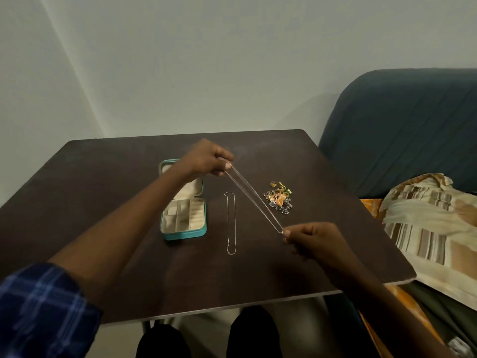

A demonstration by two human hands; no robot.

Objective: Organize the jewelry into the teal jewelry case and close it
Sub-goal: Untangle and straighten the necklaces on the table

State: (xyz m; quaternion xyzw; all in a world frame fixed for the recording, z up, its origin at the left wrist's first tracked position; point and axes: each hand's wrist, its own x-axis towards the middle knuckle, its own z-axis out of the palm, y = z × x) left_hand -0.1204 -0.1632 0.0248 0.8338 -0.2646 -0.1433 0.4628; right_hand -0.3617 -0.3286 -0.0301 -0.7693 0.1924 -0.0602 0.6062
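The person holds a thin silver chain (254,198) stretched in the air above the dark table (103,177). The left hand (206,158) pinches one end of the doubled chain, high and far from the body, and the right hand (313,240) pinches the other end, lower and nearer. Both hands are closed around the chain with thumb and fingers, and the chain looks tight between them.

The teal jewelry case (183,206) lies open on the table under the left forearm, with cream compartments that seem to have nothing inside yet. A second chain (231,223) lies flat on the table as a long narrow loop, between the case and the stretched chain. A small pile of jewelry (280,197), gold and dark pieces, sits on the far right side of the table, apart from the case. A blue sofa (400,130) and a striped cloth (433,228) are at the right.

I judge that the task is at its beginning. The risks from here: the chain is thin, so too much pull could break it, and if one hand lets go it may fall on the second chain or the pile and tangle. Also the left forearm is just over the open lid, and lowering it carelessly could push the case or close the lid
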